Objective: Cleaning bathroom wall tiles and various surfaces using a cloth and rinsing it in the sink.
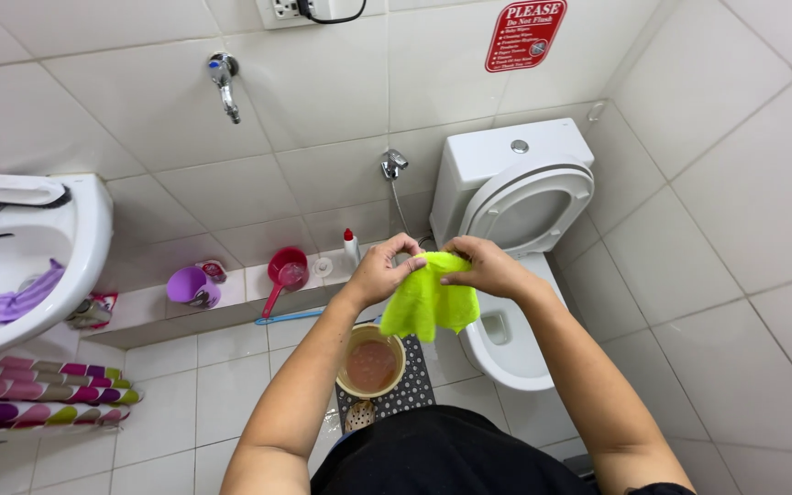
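I hold a yellow-green cloth point(428, 302) in front of me with both hands. My left hand point(382, 270) pinches its top edge on the left side, fingers closed on the fabric, and my right hand point(483, 266) grips the top edge on the right side, also closed on it. The two hands are close together, almost touching at the fingertips. The cloth hangs down from them, bunched, above the floor between the bucket and the toilet.

Under the cloth stands a small cream bucket point(394, 344); it has brownish, cloudy water inside. The bucket sits on a black mat point(414, 390) with white dots.

To the right is a white toilet point(506, 357) with the seat and lid up; I see some water in the bowl.

On the low tiled ledge point(158, 316) by the wall there is a purple cup point(185, 286), lying tilted, and a red dipper point(286, 269) with a long handle; what is in them I cannot tell. Near them stands a small white bottle point(351, 246) with a red cap.

At the left is a white sink point(75, 247). In its basin lies a purple cloth point(20, 295). Below the sink hangs a towel point(38, 394) with coloured stripes.
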